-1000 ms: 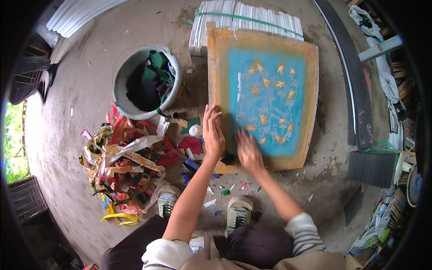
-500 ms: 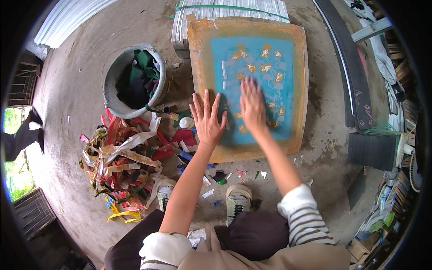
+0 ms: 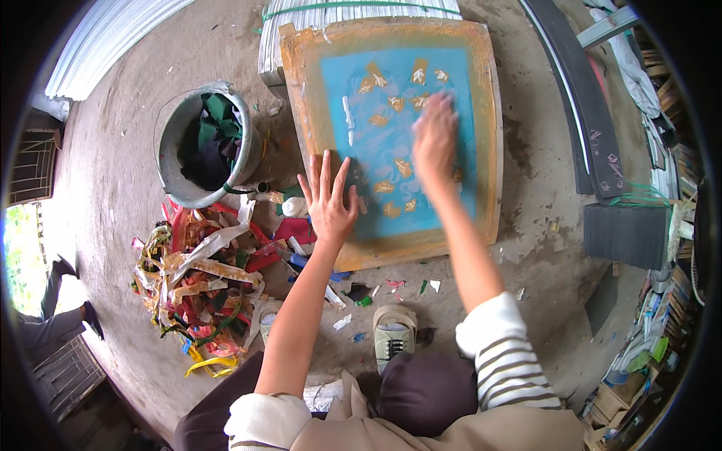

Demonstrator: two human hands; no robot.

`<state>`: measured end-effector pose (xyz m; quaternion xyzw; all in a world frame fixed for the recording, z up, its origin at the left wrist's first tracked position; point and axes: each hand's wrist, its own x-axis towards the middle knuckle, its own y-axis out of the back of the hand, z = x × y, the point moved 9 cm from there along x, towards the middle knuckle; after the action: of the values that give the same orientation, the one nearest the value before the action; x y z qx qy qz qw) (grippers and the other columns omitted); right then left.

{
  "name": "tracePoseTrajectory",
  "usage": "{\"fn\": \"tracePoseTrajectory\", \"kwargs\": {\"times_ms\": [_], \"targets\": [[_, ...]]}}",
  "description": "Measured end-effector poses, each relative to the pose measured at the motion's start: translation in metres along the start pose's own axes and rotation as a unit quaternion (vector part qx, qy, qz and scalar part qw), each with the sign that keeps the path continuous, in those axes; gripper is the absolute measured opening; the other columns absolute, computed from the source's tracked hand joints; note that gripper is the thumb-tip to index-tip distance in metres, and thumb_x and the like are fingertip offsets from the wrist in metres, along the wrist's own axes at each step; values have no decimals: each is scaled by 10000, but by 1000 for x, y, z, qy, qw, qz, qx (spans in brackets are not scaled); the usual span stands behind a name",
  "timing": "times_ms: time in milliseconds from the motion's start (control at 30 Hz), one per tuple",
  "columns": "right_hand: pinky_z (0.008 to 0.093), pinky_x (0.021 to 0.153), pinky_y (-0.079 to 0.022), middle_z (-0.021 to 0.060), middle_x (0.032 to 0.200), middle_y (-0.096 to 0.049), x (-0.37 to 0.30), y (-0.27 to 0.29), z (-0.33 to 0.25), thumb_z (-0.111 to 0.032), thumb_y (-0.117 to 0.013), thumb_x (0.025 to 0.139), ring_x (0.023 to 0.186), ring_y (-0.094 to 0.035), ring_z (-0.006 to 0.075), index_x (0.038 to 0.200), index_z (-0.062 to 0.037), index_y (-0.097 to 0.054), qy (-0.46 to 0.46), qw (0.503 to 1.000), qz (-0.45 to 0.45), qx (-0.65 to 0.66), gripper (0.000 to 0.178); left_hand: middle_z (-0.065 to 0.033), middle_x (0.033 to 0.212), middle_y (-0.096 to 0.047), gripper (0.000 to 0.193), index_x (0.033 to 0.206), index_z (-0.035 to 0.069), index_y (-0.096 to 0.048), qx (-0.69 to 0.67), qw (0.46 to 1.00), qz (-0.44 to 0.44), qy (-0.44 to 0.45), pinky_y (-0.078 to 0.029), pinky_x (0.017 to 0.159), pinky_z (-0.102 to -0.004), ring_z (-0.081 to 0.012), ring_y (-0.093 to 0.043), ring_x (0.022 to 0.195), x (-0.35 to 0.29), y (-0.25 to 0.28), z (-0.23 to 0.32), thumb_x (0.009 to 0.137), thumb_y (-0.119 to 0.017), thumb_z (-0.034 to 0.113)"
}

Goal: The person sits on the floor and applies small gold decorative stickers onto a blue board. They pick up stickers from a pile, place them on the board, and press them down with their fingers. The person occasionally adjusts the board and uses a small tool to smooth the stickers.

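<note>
Before me leans a large screen-printing frame (image 3: pixel 481 68) with a brown taped border and a blue mesh. The mesh carries several brown-and-white leaf-shaped marks and pale smears. On its lower left border and the mesh edge, my left hand (image 3: pixel 331 212) lies flat with spread fingers and holds nothing. My right hand (image 3: pixel 436 146) is over the right part of the mesh, its fingers smeared by motion. Whether anything is under its fingers cannot be seen. A small white bottle (image 3: pixel 294 207) lies just left of my left hand.
Left stands a metal bucket (image 3: pixel 171 177) with dark and green cloth. A heap of coloured strips (image 3: pixel 203 274) lies below it. Ribbed white sheets (image 3: pixel 361 13) are stacked behind the frame; a dark block stack (image 3: pixel 626 234) stands right. A person's legs (image 3: pixel 56 316) show at far left.
My right hand has moved up and right across the mesh. My left hand stays on the border. The view has shifted slightly, and the person's legs at far left have moved.
</note>
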<state>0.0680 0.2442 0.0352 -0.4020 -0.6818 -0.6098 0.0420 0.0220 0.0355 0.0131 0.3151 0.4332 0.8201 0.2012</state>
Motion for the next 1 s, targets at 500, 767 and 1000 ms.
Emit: {"fn": "tracePoseTrajectory", "kwargs": {"times_ms": [500,767,1000], "targets": [[440,1176,-141,77,1514,-293,-96,16,18,-148,-425,961,1411,-253,232,1446,-75,-327,6,993,-94,70,500,-85,1503,-298,548,1371,200,-448,19,1000,-4,12,-95,1144,-553,-307,-200,1424,-1,-6,10,841,-584,228],[466,1146,-227,24,1481,-379,-50,15,13,-147,-490,935,1387,-317,178,1416,-129,-409,149,978,-144,26,489,-85,1491,-291,580,1360,192,-437,11,1000,-3,12,-97,1141,-553,-318,-187,1424,0,4,-1,805,-595,252],[423,1148,-224,156,1469,-368,-117,-4,-36,-219,-450,961,1391,-308,245,1406,0,-369,70,986,-151,-27,502,-104,1479,-263,596,1340,184,-426,0,999,-28,22,-91,1131,-571,-324,-150,1425,7,-5,3,792,-647,263]]}}
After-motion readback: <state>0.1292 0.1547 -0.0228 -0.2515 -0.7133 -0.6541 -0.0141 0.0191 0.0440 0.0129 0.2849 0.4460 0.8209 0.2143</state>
